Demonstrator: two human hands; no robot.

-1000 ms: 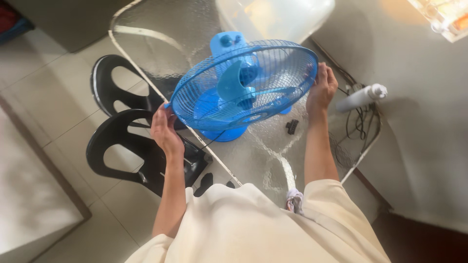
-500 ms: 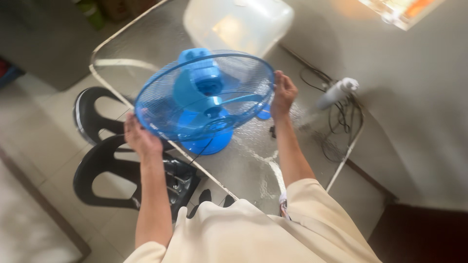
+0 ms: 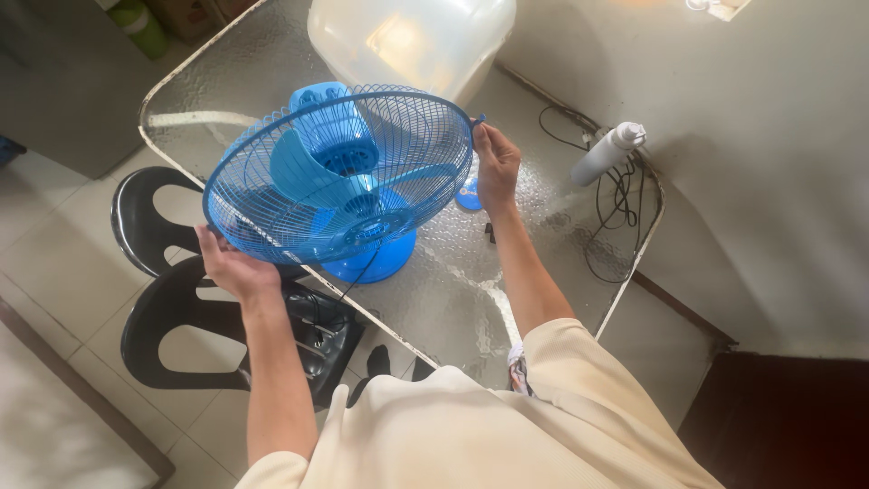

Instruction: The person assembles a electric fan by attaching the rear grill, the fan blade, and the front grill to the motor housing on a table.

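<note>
Fan base (image 3: pixel 376 258) half hidden behind the blue grille (image 3: pixel 339 172), and the jug (image 3: pixel 412 36) is cut off at the top edge. Left hand (image 3: pixel 233 267) grips the grille's lower rim, fingers curled under. Right hand (image 3: pixel 496 163) pinches the opposite rim, above the glass table (image 3: pixel 453 299).

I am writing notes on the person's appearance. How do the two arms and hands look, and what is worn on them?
Both forearms are bare. The left hand and the right hand wear no gloves, and no rings, watch or bracelet can be seen. The person wears a cream short-sleeved top with loose, wide sleeves that end about the elbow.
</note>
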